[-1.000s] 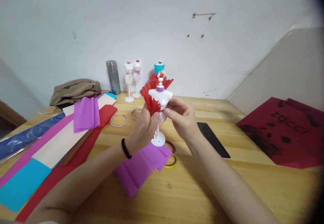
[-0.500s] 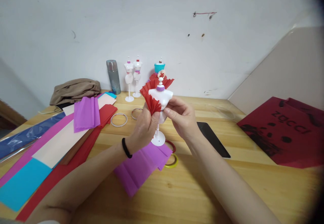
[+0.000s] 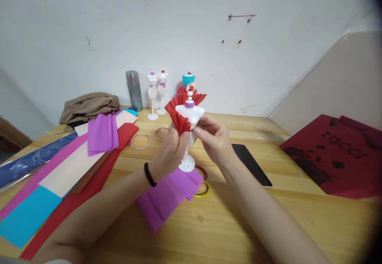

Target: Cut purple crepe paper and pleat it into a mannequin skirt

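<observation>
The mannequin (image 3: 191, 114) is upright between the hands, its long axis vertical, with the left hand (image 3: 172, 147) at its left side and the right hand (image 3: 215, 135) at its right, both at waist height and neither clearly nearer. The left hand pinches the gathered end of the red paper (image 3: 180, 123), whose pleats fan up around the mannequin's left and far sides. The right hand is closed lightly on the waist, thumb near, fingers curled behind. Both forearms slant in from the near side. Whether the base touches the tabletop (image 3: 215, 226) is hard to tell.
</observation>
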Tool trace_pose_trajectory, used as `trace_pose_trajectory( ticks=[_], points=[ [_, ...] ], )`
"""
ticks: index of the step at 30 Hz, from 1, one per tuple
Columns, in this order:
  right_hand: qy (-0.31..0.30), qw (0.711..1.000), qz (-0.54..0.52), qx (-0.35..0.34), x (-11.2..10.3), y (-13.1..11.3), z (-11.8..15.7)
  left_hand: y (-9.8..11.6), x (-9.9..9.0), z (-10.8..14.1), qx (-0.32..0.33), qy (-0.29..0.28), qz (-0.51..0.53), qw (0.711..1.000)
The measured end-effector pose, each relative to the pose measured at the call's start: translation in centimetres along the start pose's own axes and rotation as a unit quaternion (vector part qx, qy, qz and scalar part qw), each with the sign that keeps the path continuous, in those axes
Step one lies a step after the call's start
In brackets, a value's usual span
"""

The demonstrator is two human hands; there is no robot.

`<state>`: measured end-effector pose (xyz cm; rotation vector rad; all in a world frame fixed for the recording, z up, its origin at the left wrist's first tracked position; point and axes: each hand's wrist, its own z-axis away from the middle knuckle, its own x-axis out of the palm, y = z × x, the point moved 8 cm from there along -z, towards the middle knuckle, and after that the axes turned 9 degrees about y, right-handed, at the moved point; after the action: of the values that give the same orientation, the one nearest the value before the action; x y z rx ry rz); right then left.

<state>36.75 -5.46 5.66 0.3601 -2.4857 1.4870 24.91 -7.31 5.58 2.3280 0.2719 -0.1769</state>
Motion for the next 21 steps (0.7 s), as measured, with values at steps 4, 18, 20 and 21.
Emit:
trace_pose_trajectory(
  ticks=[4, 18, 20, 21],
  points=[
    [-0.007, 1.0, -0.006, 0.001, 0.29, -0.26, -0.01, 0.19, 0.11, 0.06, -0.01, -0.008, 0.003, 1.0],
    [0.006, 1.0, 0.015, 0.006, -0.17, -0.03, -0.19, 0.7, -0.22, 0.07, 0.035, -0.042, 0.036, 0.998],
    [0.005, 1.0, 0.01, 0.004, -0.25, -0.03, -0.22, 0.76, -0.36, 0.03, 0.04, -0.04, 0.037, 0.998],
    [0.004, 1.0, 0.009, 0.003, -0.27, -0.01, -0.22, 0.74, -0.46, -0.01, 0.039, -0.035, 0.036, 0.998]
  ],
)
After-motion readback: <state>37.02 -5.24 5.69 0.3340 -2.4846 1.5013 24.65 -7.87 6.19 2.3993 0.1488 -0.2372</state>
